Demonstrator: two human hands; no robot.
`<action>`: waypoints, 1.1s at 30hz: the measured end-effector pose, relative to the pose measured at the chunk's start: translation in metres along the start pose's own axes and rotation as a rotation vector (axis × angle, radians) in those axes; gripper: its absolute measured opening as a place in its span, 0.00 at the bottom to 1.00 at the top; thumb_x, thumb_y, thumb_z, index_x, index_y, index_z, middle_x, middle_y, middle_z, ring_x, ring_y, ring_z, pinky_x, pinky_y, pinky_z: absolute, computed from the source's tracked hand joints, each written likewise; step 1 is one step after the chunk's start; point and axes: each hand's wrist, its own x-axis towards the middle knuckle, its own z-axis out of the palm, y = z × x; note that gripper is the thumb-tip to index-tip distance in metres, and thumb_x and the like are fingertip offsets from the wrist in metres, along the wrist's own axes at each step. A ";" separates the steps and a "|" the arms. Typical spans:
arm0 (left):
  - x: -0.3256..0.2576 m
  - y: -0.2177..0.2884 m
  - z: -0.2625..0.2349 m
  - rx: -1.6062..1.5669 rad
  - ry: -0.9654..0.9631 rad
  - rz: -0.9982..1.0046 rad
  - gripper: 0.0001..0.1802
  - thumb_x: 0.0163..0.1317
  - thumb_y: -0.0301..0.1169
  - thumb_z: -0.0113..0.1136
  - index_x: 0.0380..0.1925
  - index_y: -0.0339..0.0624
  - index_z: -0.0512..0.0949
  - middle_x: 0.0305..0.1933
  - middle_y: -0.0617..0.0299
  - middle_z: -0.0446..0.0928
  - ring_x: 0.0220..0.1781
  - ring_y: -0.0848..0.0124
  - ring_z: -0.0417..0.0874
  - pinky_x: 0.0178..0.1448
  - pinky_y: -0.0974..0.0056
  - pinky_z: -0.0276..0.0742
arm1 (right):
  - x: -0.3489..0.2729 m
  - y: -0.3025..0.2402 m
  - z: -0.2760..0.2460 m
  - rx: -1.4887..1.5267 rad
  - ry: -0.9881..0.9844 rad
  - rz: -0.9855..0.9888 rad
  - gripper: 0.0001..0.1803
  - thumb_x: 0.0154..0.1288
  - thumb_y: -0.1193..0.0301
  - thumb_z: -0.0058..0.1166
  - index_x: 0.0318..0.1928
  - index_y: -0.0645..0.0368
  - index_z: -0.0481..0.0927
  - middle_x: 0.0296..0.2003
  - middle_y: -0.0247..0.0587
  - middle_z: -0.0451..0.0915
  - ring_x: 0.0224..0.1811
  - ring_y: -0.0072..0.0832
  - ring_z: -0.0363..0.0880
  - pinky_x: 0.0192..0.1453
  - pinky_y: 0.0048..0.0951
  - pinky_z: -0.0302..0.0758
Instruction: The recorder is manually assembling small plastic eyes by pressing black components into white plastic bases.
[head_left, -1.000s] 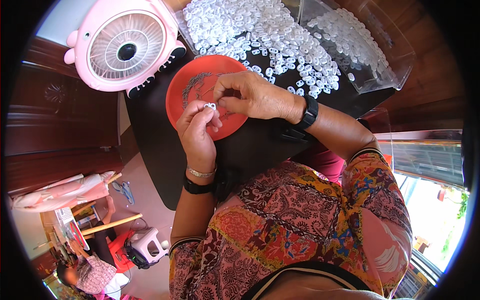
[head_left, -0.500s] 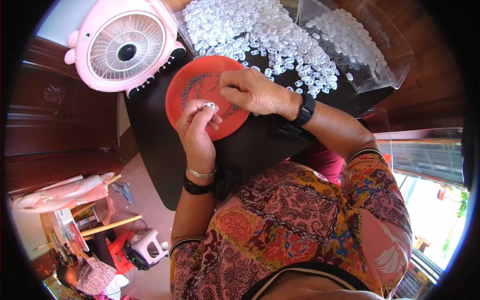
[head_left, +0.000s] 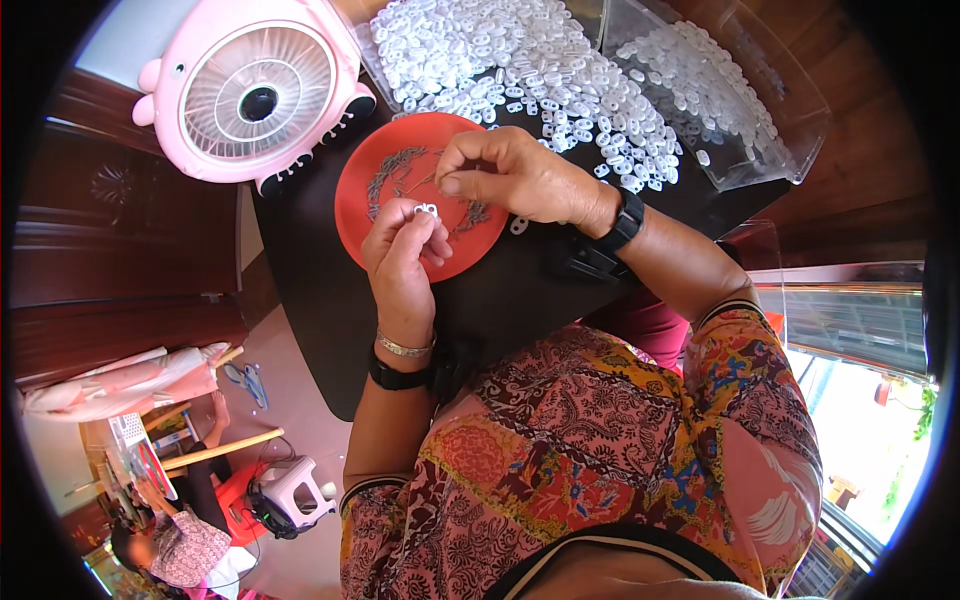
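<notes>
Over the red plate, my left hand pinches a small white two-hole plastic piece between thumb and fingertips. Just above and to the right of it, my right hand has its thumb and forefinger brought together in a pinch. What lies between those tips is too small to make out. Small grey metal pins or screws lie scattered in the plate, partly hidden by both hands. A loose white piece rests on the dark table beside the plate, below my right hand.
A large heap of white two-hole pieces spreads over the table's far side. Clear plastic bins hold more of them at the far right. A pink animal-shaped fan stands at far left. Another person sits at lower left near a stool.
My right hand has shifted slightly, and its pinched fingertips now point down toward the white piece. In my left hand that piece has turned a little. The whole view has drifted slightly.
</notes>
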 end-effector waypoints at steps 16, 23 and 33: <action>-0.002 0.003 0.004 0.186 -0.070 0.050 0.07 0.59 0.26 0.49 0.23 0.38 0.69 0.19 0.67 0.66 0.20 0.81 0.65 0.25 0.74 0.58 | -0.003 -0.007 0.001 -0.144 -0.080 -0.229 0.05 0.66 0.75 0.53 0.36 0.65 0.76 0.30 0.34 0.78 0.33 0.19 0.76 0.38 0.22 0.74; -0.003 0.002 0.003 0.250 -0.094 0.074 0.06 0.59 0.24 0.49 0.23 0.38 0.69 0.19 0.68 0.65 0.21 0.82 0.63 0.25 0.74 0.58 | -0.003 -0.008 0.000 -0.199 -0.067 -0.252 0.05 0.66 0.75 0.53 0.35 0.65 0.76 0.29 0.34 0.78 0.32 0.19 0.76 0.37 0.23 0.74; -0.004 -0.003 0.001 0.281 -0.110 0.090 0.08 0.60 0.25 0.49 0.22 0.38 0.69 0.19 0.68 0.64 0.20 0.82 0.63 0.24 0.73 0.58 | -0.004 -0.009 0.001 -0.330 -0.069 -0.337 0.03 0.61 0.78 0.54 0.31 0.64 0.74 0.26 0.39 0.77 0.29 0.28 0.79 0.34 0.27 0.74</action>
